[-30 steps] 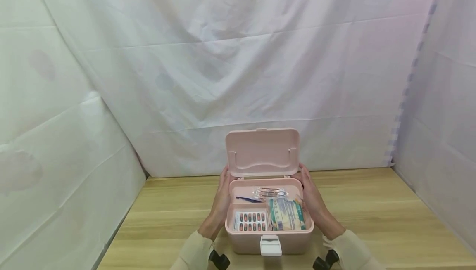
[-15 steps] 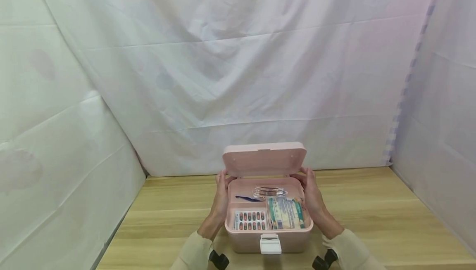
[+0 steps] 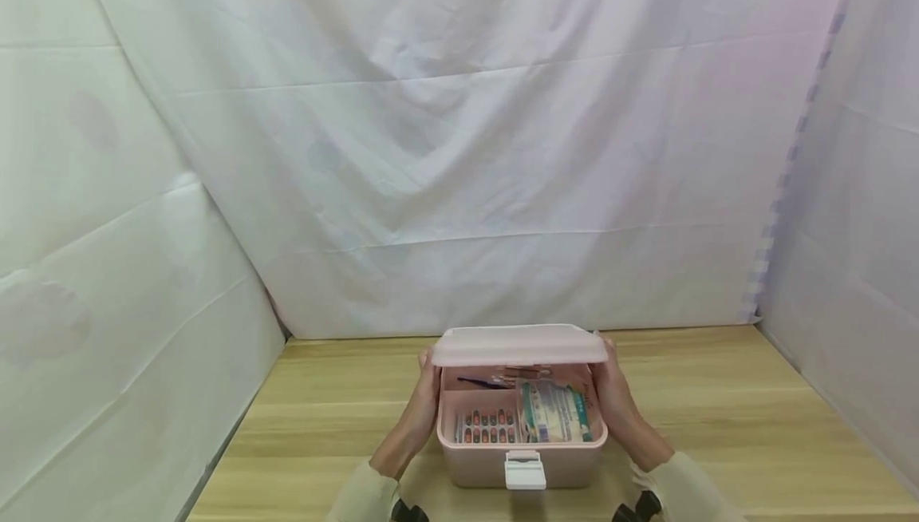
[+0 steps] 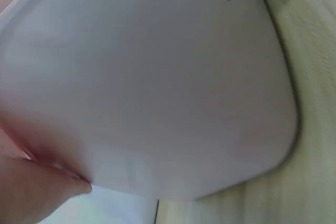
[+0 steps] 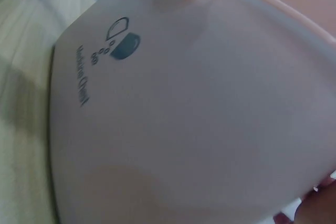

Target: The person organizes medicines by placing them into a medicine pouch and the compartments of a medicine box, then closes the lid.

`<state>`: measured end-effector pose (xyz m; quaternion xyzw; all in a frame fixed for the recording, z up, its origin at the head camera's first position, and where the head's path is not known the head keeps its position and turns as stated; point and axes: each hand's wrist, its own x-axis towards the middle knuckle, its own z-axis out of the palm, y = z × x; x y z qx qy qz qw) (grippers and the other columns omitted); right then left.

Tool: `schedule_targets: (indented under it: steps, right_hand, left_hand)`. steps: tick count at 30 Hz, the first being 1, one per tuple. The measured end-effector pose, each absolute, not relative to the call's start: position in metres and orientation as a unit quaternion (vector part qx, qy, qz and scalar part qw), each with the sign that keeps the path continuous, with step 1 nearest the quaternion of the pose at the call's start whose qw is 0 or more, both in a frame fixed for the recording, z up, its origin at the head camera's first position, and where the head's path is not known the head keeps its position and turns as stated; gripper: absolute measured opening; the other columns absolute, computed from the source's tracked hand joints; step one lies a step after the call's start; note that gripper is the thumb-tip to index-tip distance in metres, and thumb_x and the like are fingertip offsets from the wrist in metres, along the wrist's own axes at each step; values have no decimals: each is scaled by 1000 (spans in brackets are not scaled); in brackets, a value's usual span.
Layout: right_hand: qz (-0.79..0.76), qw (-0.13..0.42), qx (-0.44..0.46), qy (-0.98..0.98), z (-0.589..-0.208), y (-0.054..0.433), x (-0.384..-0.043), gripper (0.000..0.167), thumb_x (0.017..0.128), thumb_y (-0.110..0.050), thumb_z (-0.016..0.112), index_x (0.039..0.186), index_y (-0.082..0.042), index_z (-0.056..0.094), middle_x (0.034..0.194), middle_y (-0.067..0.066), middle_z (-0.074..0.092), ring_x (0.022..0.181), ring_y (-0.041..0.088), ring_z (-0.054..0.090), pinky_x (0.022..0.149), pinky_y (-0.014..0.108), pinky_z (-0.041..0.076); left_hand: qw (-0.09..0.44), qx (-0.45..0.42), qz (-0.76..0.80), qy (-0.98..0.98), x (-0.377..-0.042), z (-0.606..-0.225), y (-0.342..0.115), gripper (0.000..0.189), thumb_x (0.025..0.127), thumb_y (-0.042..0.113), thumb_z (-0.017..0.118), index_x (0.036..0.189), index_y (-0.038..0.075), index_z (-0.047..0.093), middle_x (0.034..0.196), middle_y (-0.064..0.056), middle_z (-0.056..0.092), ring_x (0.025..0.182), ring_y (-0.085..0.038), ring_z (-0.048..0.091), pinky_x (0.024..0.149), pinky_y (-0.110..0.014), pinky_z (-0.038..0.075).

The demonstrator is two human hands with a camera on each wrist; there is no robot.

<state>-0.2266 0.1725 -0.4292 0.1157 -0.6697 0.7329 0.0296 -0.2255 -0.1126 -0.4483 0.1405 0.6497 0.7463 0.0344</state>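
A pink medicine box (image 3: 474, 470) stands on the table, its lid (image 3: 520, 344) tilted forward over the back part and the front still uncovered. My left hand (image 3: 422, 398) holds the lid's left end, and my right hand (image 3: 616, 394) holds its right end; some fingers are hidden behind it. Inside, a capsule blister pack (image 3: 490, 428) lies front left, and a green-and-white plastic packet (image 3: 556, 412) front right. A slim dark blue stick (image 3: 479, 383) and clear-wrapped slender items (image 3: 527, 376) lie in the rear compartment, partly covered. A white latch (image 3: 525, 472) hangs at the front.
The wooden table (image 3: 732, 410) extends to both sides of the box. White cloth (image 3: 459, 147) hangs behind it and along the left and right sides. Lettering (image 5: 83, 77) and a capsule drawing mark the box's front in the right wrist view.
The lid has swung from upright forward and down over the rear compartment. Both hands have moved with it, from the rear corners to the lid's two ends. The box itself has stayed put.
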Motion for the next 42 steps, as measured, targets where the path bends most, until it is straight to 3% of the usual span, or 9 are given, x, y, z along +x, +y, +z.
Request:
schedule_targets:
  steps: [3, 6, 11, 16, 20, 25, 31, 37, 42]
  right_hand:
    - [728, 11, 124, -674, -435, 177, -223, 39, 108, -47, 15, 113, -23, 46, 115, -10, 55, 102, 4, 52, 87, 21, 45]
    - [722, -2, 124, -681, -439, 181, -218, 36, 108, -47, 15, 122, -19, 32, 123, -3, 37, 111, 8, 38, 90, 22, 38]
    - [717, -26, 153, -680, -448, 188, -212, 54, 108, -42, 10, 150, -9, 11, 136, 2, 17, 124, 15, 21, 96, 21, 31]
    - [724, -33, 183, -664, -456, 191, -209, 57, 108, -40, 8, 154, -7, 2, 144, 1, 11, 131, 9, 18, 99, 18, 28]
    - [726, -36, 201, -657, -461, 193, -207, 57, 109, -37, 10, 155, -5, -2, 151, 1, 4, 134, -1, 16, 101, 13, 23]
    - [727, -52, 221, -648, -468, 197, -207, 56, 109, -35, 10, 156, -8, -4, 155, 2, -5, 134, -8, 11, 100, 8, 19]
    - [726, -57, 233, -644, -473, 201, -204, 54, 109, -31, 11, 157, -10, -2, 156, 4, -5, 136, -7, 10, 101, 8, 19]
    - [719, -36, 239, -652, -477, 204, -204, 53, 109, -26, 15, 157, -7, 3, 155, -8, 11, 136, -10, 19, 102, 7, 22]
    - [680, 9, 251, -689, -470, 209, -205, 50, 109, -17, 21, 154, 2, 14, 152, -12, 27, 136, -9, 28, 103, 8, 26]
  left_hand:
    - [58, 165, 748, 640, -220, -453, -119, 50, 106, 52, 14, 135, 11, 21, 138, -9, 18, 139, -29, 9, 114, -52, 9]
    - [75, 185, 752, 629, -217, -458, -126, 57, 108, 48, 17, 152, 12, 13, 155, -10, 12, 148, -31, 1, 117, -59, 0]
    - [92, 222, 740, 628, -214, -465, -136, 53, 109, 37, 20, 157, 16, 9, 164, -8, 6, 151, -31, 0, 117, -60, 2]
    - [107, 234, 729, 634, -212, -471, -141, 51, 110, 32, 21, 159, 22, 9, 165, -3, 8, 152, -25, 5, 121, -38, 14]
    - [105, 231, 726, 639, -208, -475, -143, 52, 110, 31, 24, 159, 22, 10, 165, -2, 8, 152, -20, 6, 113, -16, 22]
    - [101, 233, 722, 644, -206, -478, -144, 56, 110, 30, 28, 160, 14, 8, 166, -5, 4, 152, -23, 4, 111, -12, 23]
    - [99, 232, 722, 644, -205, -480, -144, 56, 110, 28, 29, 160, 12, 9, 166, -6, 2, 152, -25, 3, 110, -11, 24]
    - [91, 227, 714, 656, -203, -479, -143, 56, 110, 31, 28, 160, 14, 9, 166, -6, 7, 152, -25, 5, 110, -11, 23]
    - [71, 210, 701, 678, -201, -473, -141, 52, 110, 31, 28, 158, 16, 15, 164, -6, 15, 151, -24, 11, 120, -34, 17]
